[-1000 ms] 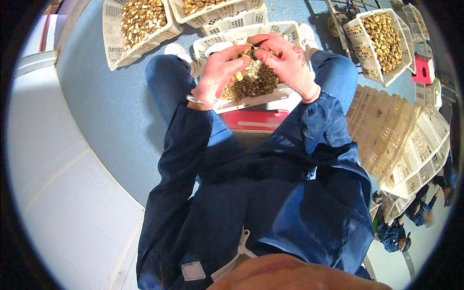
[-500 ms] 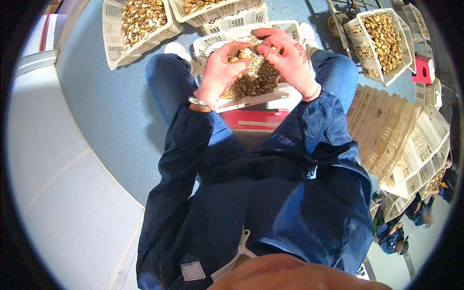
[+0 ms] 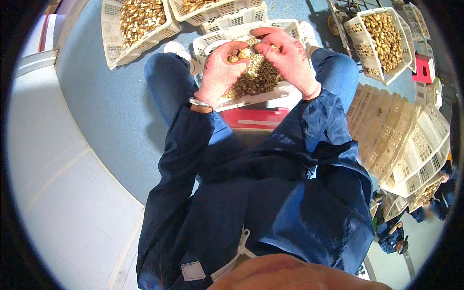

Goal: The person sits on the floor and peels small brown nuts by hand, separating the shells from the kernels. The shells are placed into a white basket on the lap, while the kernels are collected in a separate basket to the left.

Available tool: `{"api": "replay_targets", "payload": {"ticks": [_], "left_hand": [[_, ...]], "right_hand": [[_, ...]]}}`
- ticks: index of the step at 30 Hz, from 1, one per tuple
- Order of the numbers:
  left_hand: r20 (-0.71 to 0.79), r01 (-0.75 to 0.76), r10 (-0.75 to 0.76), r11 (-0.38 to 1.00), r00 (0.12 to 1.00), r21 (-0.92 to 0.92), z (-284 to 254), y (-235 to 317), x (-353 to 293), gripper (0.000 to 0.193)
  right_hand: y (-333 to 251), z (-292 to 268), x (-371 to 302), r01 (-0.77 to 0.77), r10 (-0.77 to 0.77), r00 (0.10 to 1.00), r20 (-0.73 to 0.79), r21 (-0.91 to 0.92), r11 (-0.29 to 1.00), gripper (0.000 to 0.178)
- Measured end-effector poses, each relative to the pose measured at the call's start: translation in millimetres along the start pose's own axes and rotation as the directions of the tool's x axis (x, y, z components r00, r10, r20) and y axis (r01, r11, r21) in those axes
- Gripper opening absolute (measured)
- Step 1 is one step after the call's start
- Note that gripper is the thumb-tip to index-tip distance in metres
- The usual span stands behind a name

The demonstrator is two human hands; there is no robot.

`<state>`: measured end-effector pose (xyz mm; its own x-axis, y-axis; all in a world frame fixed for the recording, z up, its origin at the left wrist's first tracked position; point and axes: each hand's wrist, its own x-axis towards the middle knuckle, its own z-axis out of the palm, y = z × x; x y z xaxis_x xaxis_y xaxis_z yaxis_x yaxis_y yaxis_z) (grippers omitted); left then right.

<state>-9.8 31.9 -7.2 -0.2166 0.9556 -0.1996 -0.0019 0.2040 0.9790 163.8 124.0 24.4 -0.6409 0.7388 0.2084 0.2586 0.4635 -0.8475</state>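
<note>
My hands, both in pink knit gloves, work over a white perforated crate [image 3: 246, 103] between my knees. It holds a heap of small dark brown and pale bits [image 3: 253, 83]. My left hand [image 3: 220, 70] curls its fingers and thumb round a few rounded tan mushrooms [image 3: 237, 59]. Close by on the right, my right hand [image 3: 289, 58] is bent inward, its fingertips almost meeting the left hand's mushrooms. What its fingers hold is hidden.
Mushroom-filled crates stand ahead at the far left [image 3: 112, 36], centre [image 3: 220, 17] and right [image 3: 372, 67]. Stacked crates [image 3: 384, 130] lean beside my right knee. A red box [image 3: 256, 117] sits below my crate. A pale wall panel [image 3: 58, 169] runs along the left. Co-workers [image 3: 390, 237] are at the lower right.
My hands have barely moved; the fingers of both shift slightly around the mushrooms. Co-workers at the lower right have shifted.
</note>
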Motion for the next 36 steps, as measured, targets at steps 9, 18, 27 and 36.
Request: {"api": "replay_targets", "payload": {"ticks": [9, 18, 27, 36], "left_hand": [[-0.019, -0.042, 0.043, 0.999, 0.999, 0.034, 1.3, -1.3, -1.8, 0.034], [0.02, 0.031, -0.031, 0.999, 0.999, -0.044, -1.4, -2.8, 1.4, 0.036], [-0.024, -0.208, 0.256, 0.834, 0.966, 0.511, 6.2, 23.2, -6.7, 0.037], [-0.069, -0.235, 0.33, 0.79, 0.941, 0.566, 6.6, 13.4, -5.8, 0.038]], "right_hand": [[-0.9, 3.8, -0.7, 0.006, -0.006, 0.999, 0.045, -0.003, 1.0, 0.014], [-8.2, 4.5, -3.1, -0.121, 0.115, 0.989, 0.091, 0.066, 0.99, 0.015], [-4.1, 7.1, -2.2, -0.096, 0.096, 0.995, 0.005, 0.033, 0.995, 0.016], [-11.1, 2.0, -6.7, -0.339, 0.331, 0.941, 0.073, 0.214, 0.916, 0.019]]}}
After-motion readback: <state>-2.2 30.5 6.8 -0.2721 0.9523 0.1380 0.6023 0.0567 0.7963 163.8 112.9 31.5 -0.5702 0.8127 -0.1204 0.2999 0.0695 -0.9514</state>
